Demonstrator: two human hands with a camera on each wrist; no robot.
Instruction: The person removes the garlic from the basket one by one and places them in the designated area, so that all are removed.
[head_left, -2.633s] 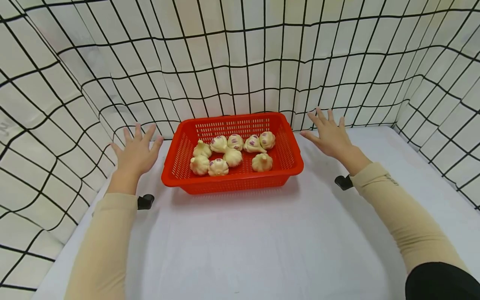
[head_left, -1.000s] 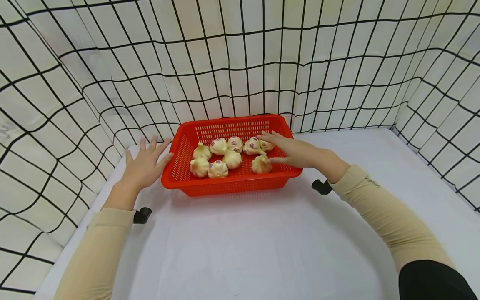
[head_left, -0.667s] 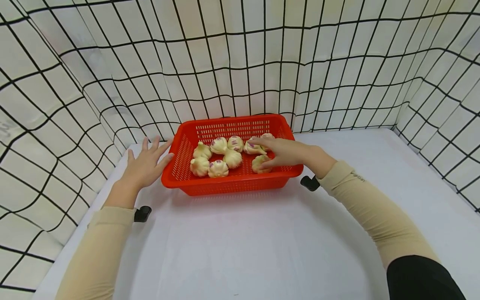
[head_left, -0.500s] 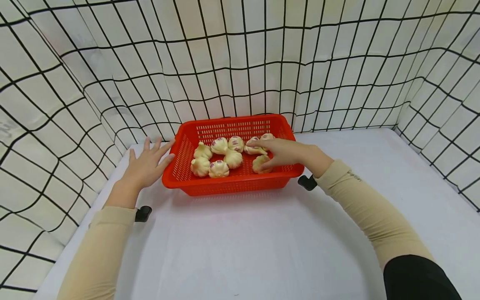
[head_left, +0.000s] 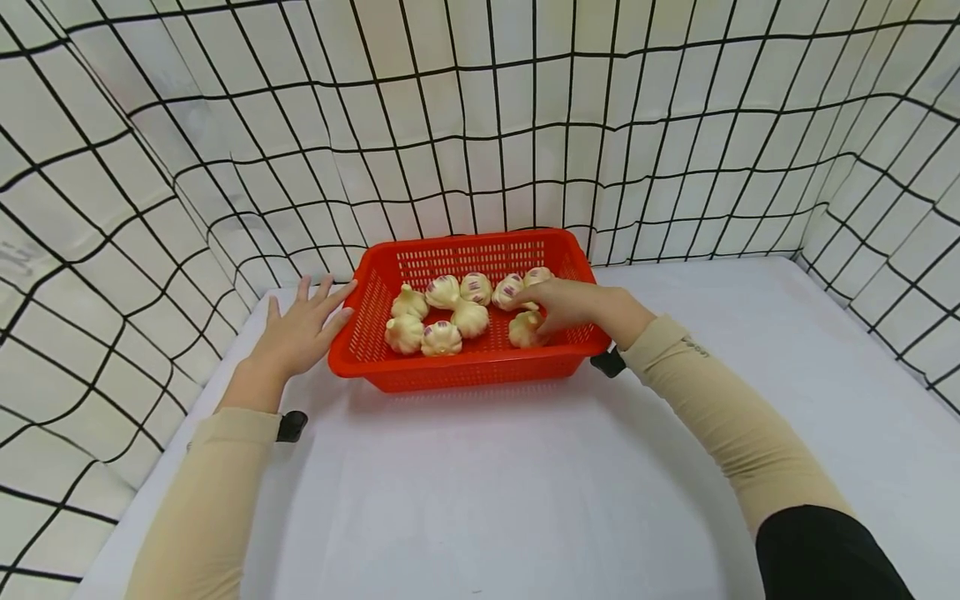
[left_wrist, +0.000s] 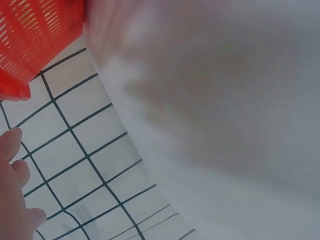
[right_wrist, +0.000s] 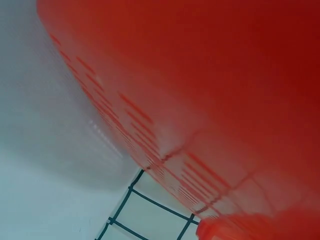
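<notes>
A red plastic basket (head_left: 465, 364) with slotted sides holds several garlic bulbs, some with purple marks. My right hand (head_left: 573, 302) reaches over its right rim, thumb and fingers curled about the front right garlic bulb (head_left: 523, 332), which still sits low in the basket. Two bulbs lie just behind those fingers. At the basket's left rim, my left hand (head_left: 300, 329) spreads its fingers, tips right at the edge. The left wrist view shows part of this hand (left_wrist: 14, 195) below the basket's corner (left_wrist: 37, 40). Basket wall (right_wrist: 200, 75) fills most of the right wrist view, hiding the right hand.
The basket stands on a white-covered table (head_left: 480, 483). Behind it and along both sides rises a black grid net (head_left: 480, 137) in front of white sheeting. Small black wrist devices sit at both cuffs, the right one (head_left: 608, 362) close to the basket.
From beyond the basket's right side, my right hand has moved left into it and closed its fingers about a bulb. My left hand has come right, up to the left rim.
</notes>
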